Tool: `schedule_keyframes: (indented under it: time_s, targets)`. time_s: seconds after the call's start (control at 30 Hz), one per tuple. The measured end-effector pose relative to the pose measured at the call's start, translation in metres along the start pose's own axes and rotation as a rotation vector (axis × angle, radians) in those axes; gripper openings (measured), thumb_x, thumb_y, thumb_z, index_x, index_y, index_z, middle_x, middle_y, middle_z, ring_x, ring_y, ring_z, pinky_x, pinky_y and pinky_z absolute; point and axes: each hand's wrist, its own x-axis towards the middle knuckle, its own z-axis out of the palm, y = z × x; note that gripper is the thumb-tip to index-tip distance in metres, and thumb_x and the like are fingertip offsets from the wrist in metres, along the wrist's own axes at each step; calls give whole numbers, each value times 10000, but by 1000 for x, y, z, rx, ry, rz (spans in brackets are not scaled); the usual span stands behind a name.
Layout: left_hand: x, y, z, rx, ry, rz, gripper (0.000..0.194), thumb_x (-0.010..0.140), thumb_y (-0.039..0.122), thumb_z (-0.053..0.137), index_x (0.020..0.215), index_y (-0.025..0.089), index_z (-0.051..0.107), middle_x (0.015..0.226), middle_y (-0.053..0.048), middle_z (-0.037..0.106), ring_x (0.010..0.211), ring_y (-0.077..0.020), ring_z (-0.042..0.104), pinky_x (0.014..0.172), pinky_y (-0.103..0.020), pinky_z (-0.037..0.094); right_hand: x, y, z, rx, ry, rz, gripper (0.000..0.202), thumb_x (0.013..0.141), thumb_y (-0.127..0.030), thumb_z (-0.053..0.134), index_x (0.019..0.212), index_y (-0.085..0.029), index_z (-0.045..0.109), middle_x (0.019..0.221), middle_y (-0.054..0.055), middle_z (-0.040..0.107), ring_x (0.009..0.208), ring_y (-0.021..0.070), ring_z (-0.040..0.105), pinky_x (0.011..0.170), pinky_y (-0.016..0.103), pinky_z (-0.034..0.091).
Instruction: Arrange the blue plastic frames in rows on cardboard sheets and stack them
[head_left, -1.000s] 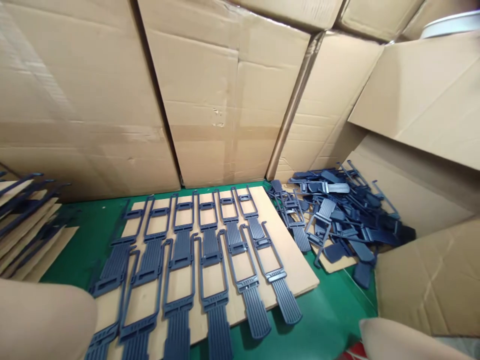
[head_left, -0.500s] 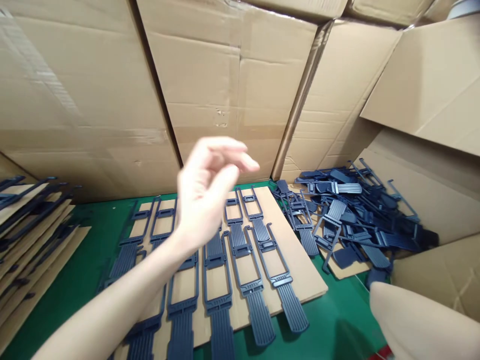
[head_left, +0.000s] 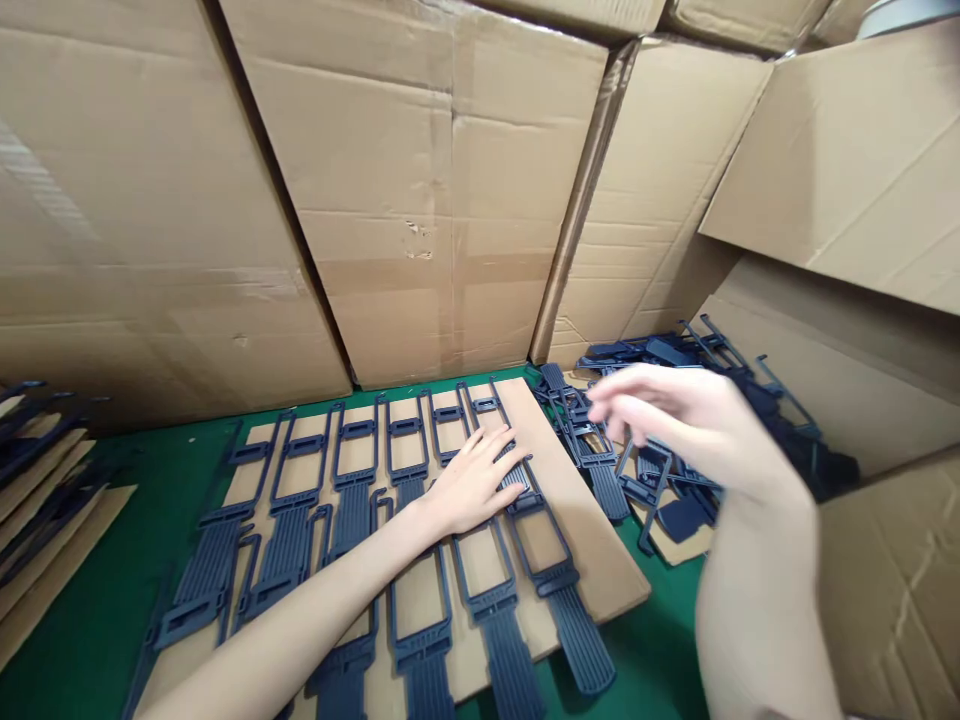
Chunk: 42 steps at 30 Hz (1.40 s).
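Observation:
My left hand (head_left: 476,485) lies palm down with its fingers spread over dark blue plastic pieces, each a rectangular frame with a ribbed paddle end (head_left: 581,640). These pieces lie in two rows on a flat cardboard sheet (head_left: 600,560), and some paddles overhang its front edge. Over the jumbled heap of similar pieces (head_left: 609,490) on the right is my right hand (head_left: 679,410), its fingers loosely bent and the thumb apart. Nothing shows in its grasp. My right hand and forearm hide part of the heap.
At the left stands a stack of cardboard sheets (head_left: 64,560) with blue pieces between the layers. Large cardboard boxes (head_left: 390,200) wall off the back, and an open carton flap (head_left: 847,190) juts in on the right. A green tabletop (head_left: 90,640) lies beneath.
My left hand has come down from the air onto the pieces on the sheet. My right arm has swung up and in, bringing that hand over the heap. The view has shifted slightly.

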Motion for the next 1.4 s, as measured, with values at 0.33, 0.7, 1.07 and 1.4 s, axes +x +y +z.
schedule_keyframes:
  time_s: [0.33, 0.7, 1.07, 1.4]
  targets:
    - [-2, -6, 5, -58, 13, -11, 370, 935, 266, 424, 1297, 212, 484, 1478, -115, 366, 1379, -238, 321, 1164, -498, 184, 47, 99, 33, -515, -374, 677, 329, 791, -360, 579, 529, -166, 617, 579, 76, 673, 529, 162, 633, 576, 257, 478]
    - [-2, -6, 7, -97, 48, -31, 494, 928, 251, 413, 1406, 178, 312, 1454, -118, 407, 1368, -229, 342, 1171, -485, 204, 45, 93, 29, -617, -337, 727, 191, 709, -228, 581, 527, -182, 610, 564, 41, 668, 516, 161, 625, 556, 269, 443]
    - [-3, -5, 7, -55, 18, -41, 432, 934, 247, 407, 1360, 173, 404, 1461, -109, 388, 1366, -240, 334, 1173, -476, 192, 43, 84, 31, -43, 1, 286, 274, 849, -422, 480, 871, -173, 589, 634, 21, 654, 470, 109, 508, 431, 207, 361]
    - [-2, -4, 7, -60, 22, -41, 378, 921, 221, 421, 1290, 206, 502, 1473, -94, 374, 1378, -243, 314, 1167, -497, 196, 53, 89, 88, -17, -85, 432, 184, 831, -212, 544, 1002, -147, 548, 673, 37, 686, 586, 150, 653, 516, 210, 493]
